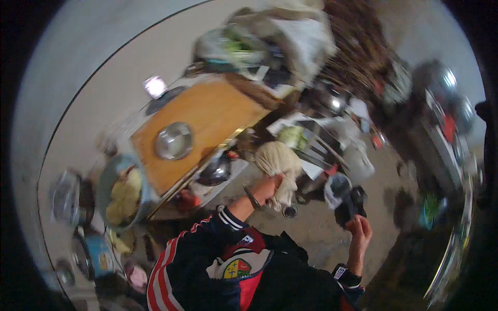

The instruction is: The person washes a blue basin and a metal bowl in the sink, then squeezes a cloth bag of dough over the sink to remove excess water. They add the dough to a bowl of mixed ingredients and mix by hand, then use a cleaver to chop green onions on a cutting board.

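Note:
My left hand (270, 189) grips the gathered neck of a cream cloth sack (277, 157). The sack's rounded part bulges away from me, and its loose end hangs below the fist. On the right, my right hand (358, 229) pinches a limp black item (350, 208), a bag or a cloth; blur leaves that unsettled. Just beyond it stands a small bin with a pale liner (337, 189). A small dark round-mouthed container (290, 211) shows below the sack's loose end. The whole view is blurred by motion.
At the left a table with a wooden board (206, 112) bears a metal bowl (174, 140). Beside it stands a blue tub (104, 182) with pale lumps inside. Cabbage (292, 137) lies beyond the sack. Brushwood (362, 50) is piled at the back; a counter (443, 136) runs along the right.

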`<action>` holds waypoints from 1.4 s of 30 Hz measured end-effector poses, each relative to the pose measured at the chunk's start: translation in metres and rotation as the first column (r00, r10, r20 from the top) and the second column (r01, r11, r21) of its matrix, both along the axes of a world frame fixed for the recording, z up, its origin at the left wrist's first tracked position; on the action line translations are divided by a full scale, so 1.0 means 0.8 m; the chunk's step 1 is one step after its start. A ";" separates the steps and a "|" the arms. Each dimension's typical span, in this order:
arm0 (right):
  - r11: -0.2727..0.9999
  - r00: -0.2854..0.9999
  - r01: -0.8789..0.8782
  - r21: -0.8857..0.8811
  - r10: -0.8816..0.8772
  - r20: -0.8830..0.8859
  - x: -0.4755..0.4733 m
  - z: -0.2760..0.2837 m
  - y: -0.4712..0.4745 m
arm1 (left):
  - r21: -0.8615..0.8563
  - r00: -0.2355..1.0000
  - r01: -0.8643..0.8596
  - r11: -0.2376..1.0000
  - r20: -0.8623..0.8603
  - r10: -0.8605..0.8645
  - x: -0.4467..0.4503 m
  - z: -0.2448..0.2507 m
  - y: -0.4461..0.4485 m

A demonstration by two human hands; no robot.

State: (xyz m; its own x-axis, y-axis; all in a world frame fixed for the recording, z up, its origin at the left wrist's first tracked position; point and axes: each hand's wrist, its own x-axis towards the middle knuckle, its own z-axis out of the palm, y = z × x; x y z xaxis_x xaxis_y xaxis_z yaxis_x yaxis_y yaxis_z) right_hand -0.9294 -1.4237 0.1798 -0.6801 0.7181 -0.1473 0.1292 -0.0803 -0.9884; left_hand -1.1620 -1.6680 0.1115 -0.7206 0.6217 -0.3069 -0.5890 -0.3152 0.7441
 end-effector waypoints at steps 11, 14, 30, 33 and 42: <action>0.729 0.634 0.468 -0.499 -0.671 -0.385 0.459 -0.039 0.090 | 0.118 -0.235 0.968 -0.221 0.121 -0.964 0.528 0.058 0.423; 0.683 0.424 0.525 -0.508 -0.727 -0.540 0.570 -0.051 0.098 | 0.216 -0.504 0.855 -0.471 0.137 -0.853 0.672 0.040 0.474; 0.016 -0.095 0.900 -0.435 -0.968 -0.231 0.910 -0.156 0.256 | -0.131 -0.883 0.459 -0.879 0.047 -0.468 1.087 -0.031 0.737; -0.141 -0.243 0.879 -0.455 -0.954 -0.175 0.936 -0.131 0.325 | -0.345 -0.931 0.334 -0.877 0.026 -0.364 1.133 -0.018 0.814; 0.037 -0.196 0.842 -0.539 -0.908 -0.369 1.102 -0.084 0.679 | -0.129 -0.965 0.242 -0.962 -0.133 -0.225 1.324 -0.004 1.163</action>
State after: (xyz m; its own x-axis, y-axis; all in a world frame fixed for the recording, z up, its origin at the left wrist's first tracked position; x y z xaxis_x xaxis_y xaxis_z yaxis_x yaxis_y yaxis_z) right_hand -0.0474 -0.8806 0.1122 0.6637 0.7060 -0.2472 -0.5902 0.2911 -0.7530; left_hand -0.1029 -0.7374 0.1084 0.8765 -0.3878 -0.2854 0.4182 0.3194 0.8504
